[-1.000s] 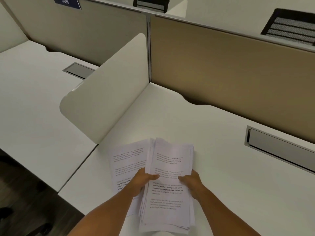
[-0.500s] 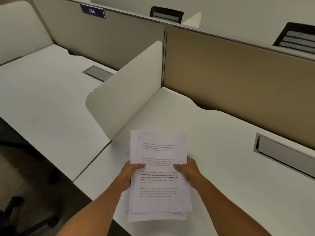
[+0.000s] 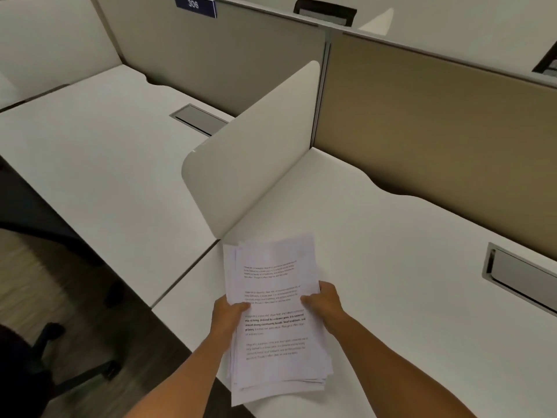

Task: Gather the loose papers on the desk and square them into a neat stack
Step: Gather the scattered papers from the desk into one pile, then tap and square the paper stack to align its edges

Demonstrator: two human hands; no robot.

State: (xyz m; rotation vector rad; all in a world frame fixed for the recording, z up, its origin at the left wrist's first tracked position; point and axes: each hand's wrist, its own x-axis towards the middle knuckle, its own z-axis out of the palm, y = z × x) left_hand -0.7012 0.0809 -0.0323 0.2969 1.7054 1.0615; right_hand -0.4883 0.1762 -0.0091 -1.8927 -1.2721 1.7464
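You hold the papers (image 3: 275, 315) in both hands in the lower centre of the frame, over the near edge of the tabletop (image 3: 407, 267). Your left hand (image 3: 227, 316) grips the left edge about halfway down, thumb lying on the printed top sheet, the other fingers hidden beneath. Your right hand (image 3: 324, 303) grips the right edge at about the same height, thumb on top, fingers curled under, so both hands are clamped on the papers.

The papers are gathered but not square: sheet edges fan out along the left side and at the bottom right corner, and one sheet sticks out lowest at the bottom left. The top sheet carries four blocks of text, the third partly in bold. The lower end of the papers hangs past the tabletop's front edge; whether the far end touches the surface you cannot tell.

A white divider (image 3: 256, 146) stands just above and left of the papers, running up toward the tan partition (image 3: 437, 122) in the upper right. A grey cable hatch (image 3: 518, 279) sits at the right edge of the frame. A sign (image 3: 195, 4) reading 306 hangs at the top.
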